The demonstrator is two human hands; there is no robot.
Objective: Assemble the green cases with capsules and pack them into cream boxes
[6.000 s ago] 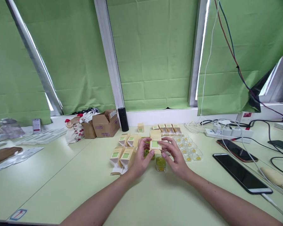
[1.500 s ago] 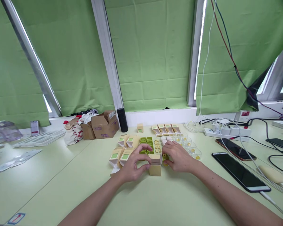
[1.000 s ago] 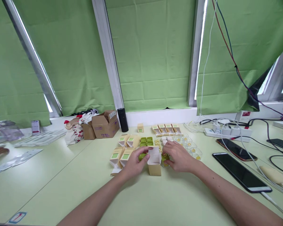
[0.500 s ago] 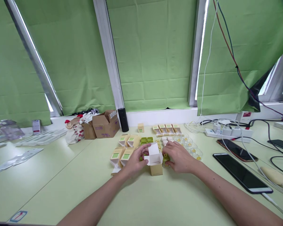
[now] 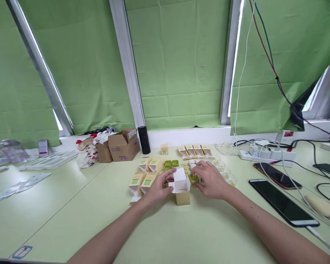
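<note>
My left hand [image 5: 161, 186] grips a small kraft box [image 5: 183, 198] by its side. The box stands upright on the table, with its white-lined flaps [image 5: 179, 175] raised. Just right of it, my right hand [image 5: 210, 179] has its fingers closed on a small green cup [image 5: 193, 179], partly hidden by the fingers. Behind the hands are more green cups [image 5: 171, 163], small yellow pieces [image 5: 185, 167] and white pieces [image 5: 191, 162]. Clear round cups with yellow centres [image 5: 231, 179] stand to the right of my right hand. Flattened kraft boxes [image 5: 136, 181] lie left of my left hand.
More folded boxes [image 5: 195, 151] and one closed box [image 5: 164, 149] are at the back. A black cylinder [image 5: 144, 140] and a cardboard carton [image 5: 123, 145] stand by the wall. Two phones [image 5: 282, 202], cables and a power strip [image 5: 266, 157] occupy the right side.
My right hand has shifted slightly right and up with the green cup, which now looks tilted. My left hand and the kraft box stay in place.
</note>
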